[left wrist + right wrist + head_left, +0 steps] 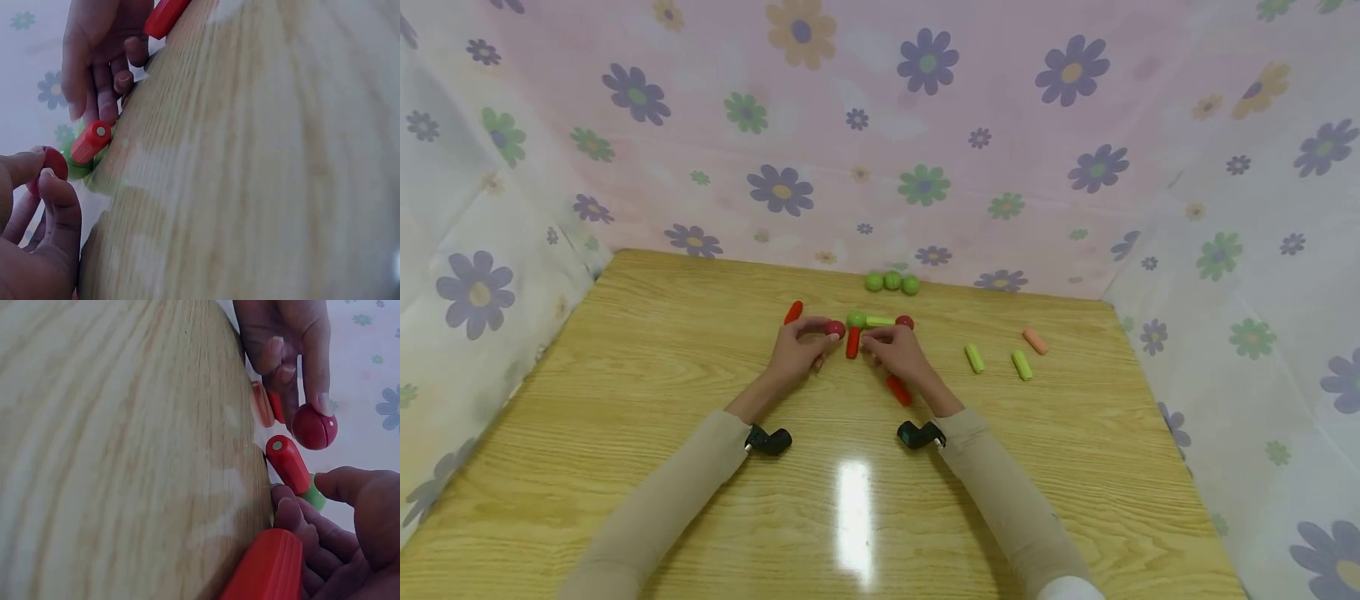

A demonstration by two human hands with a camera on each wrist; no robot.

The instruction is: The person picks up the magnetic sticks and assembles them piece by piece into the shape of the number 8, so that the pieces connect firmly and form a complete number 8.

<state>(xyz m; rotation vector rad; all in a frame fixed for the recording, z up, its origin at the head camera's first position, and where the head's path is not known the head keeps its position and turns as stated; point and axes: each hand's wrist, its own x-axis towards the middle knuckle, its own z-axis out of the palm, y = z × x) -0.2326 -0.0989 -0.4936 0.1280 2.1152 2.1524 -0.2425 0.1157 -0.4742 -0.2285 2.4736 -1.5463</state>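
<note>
My left hand (pixel 792 352) pinches a dark red ball (pixel 835 330) between thumb and fingertips; the ball shows up close in the right wrist view. Just right of it, a red stick (pixel 853 343) joins a green ball (pixel 856 319) and points toward me, its end face bearing a small pale disc. From that green ball a yellow-green stick (pixel 882 322) runs right to a second red ball (pixel 905 322). My right hand (pixel 897 354) is beside the red stick, thumb and fingers apart around its right side. Under the right wrist lies a loose red stick (pixel 898 390).
Another red stick (pixel 793 312) lies behind my left hand. Three green balls (pixel 892 281) line up at the back of the wooden table (pixel 700 517). To the right are two yellow-green sticks (pixel 974 358) and an orange stick (pixel 1035 340). Flowered cloth (pixel 865 133) encloses the table.
</note>
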